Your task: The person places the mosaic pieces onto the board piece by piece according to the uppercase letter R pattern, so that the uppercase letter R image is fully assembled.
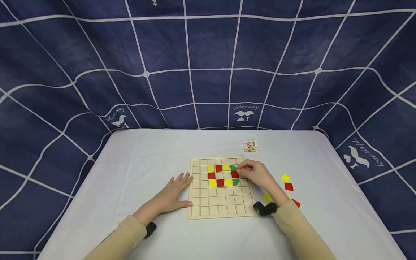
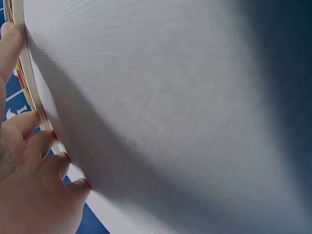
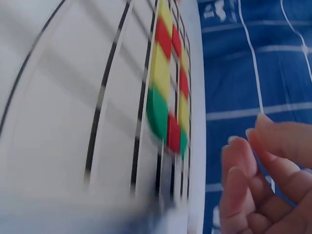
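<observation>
A wooden grid board lies on the table, with yellow, red and green tiles set in a ring in its upper part. Spread along the board's left edge, my left hand touches it with thumb and fingertips. My right hand is at the ring's right side, by a green rounded tile and a red tile. In the right wrist view, the right hand's thumb and index finger come close together, with no tile visible between them. Another green rounded tile sits at the ring's near corner.
A small pattern card lies beyond the board. Several loose tiles are to the right, among them a yellow tile and a red tile, some partly behind my right forearm. A dark blue curtain hangs behind the white table.
</observation>
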### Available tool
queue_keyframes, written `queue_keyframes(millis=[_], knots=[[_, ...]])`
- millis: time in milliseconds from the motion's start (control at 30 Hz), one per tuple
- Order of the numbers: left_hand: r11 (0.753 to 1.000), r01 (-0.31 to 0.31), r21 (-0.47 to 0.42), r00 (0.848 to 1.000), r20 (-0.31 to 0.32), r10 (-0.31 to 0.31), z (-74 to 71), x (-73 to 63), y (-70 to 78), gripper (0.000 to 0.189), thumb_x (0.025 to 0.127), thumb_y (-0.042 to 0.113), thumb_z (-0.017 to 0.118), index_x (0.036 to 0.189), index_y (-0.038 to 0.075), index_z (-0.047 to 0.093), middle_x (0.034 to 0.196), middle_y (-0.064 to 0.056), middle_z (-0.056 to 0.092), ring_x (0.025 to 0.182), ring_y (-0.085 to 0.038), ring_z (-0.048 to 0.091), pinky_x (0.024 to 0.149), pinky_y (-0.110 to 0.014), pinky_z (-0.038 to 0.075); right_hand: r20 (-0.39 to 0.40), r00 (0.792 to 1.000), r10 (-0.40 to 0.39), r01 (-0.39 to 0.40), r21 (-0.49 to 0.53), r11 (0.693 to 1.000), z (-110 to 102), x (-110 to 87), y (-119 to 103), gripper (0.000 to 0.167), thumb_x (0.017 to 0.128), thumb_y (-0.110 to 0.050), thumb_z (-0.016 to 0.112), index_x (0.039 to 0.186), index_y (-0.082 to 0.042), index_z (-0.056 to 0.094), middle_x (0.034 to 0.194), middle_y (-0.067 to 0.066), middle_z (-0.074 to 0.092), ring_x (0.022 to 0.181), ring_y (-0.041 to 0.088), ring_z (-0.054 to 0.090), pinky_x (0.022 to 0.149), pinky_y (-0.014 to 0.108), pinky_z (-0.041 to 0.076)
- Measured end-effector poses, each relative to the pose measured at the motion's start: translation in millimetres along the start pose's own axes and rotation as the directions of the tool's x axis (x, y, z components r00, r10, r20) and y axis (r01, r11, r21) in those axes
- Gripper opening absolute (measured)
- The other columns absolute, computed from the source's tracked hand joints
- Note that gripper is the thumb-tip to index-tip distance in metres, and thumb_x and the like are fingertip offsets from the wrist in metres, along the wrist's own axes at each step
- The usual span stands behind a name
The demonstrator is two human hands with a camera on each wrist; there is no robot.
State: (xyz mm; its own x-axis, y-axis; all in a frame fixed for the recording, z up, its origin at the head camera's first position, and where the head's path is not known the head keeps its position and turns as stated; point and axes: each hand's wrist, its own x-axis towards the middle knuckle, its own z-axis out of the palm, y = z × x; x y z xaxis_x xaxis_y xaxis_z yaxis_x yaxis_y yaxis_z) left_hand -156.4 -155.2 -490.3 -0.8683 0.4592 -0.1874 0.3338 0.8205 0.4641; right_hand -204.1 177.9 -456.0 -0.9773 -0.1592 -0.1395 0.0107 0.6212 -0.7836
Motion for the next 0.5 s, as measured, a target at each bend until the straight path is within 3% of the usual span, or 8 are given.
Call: queue_keyframes(millis=[267, 500], knots=[[1.0, -0.003, 0.009, 1.0, 0.0, 0.003, -0.2, 0.7, 0.2, 0.096, 0.081, 0.053, 0.074, 0.156, 0.012, 0.03, 0.164, -0.01, 0.022, 0.153, -0.032, 0.012, 0.123, -0.058, 0.009, 0.016, 0.998, 0.061, -0.06, -0.047, 0.997, -44, -27.0, 46, 0.023, 0.09, -0.018, 0.071, 0.109, -0.005, 0.069, 0.097, 0.006, 0.072, 0.082, 0.013, 0.064, 0.073, 0.024, 0.052], [1.0, 0.011, 0.016, 1.0, -0.009, -0.011, 2.8, 1.2, 0.0, 0.097, 0.08, 0.053, 0.075, 0.155, 0.013, 0.031, 0.164, -0.008, 0.023, 0.154, -0.031, 0.013, 0.123, -0.057, 0.01, 0.022, 0.996, 0.09, -0.086, -0.136, 0.987, -64, -51.4, 72, 0.025, 0.087, -0.019, 0.075, 0.105, -0.003, 0.068, 0.093, 0.005, 0.07, 0.08, 0.014, 0.062, 0.07, 0.024, 0.051]])
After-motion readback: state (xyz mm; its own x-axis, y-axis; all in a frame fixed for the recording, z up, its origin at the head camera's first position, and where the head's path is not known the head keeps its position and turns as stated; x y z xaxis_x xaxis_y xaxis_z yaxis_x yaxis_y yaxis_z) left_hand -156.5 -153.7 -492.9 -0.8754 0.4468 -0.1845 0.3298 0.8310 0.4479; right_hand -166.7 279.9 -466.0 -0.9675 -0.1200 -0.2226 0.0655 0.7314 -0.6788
